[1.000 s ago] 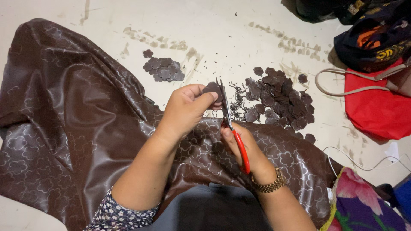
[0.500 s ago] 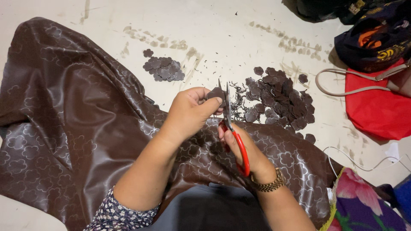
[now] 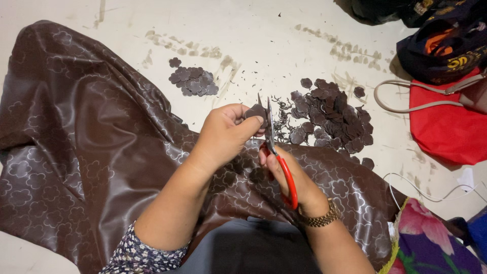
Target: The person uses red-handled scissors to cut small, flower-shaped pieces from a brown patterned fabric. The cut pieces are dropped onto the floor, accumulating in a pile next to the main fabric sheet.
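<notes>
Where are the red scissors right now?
In the head view, the red-handled scissors sit near the middle, held in the right hand, blades pointing up beside the small brown piece pinched by the left hand.

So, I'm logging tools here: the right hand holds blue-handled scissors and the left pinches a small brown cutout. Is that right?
Not quite. The scissors in the right hand have red handles, not blue, as the head view shows. The left hand does pinch a small brown cutout.
</notes>
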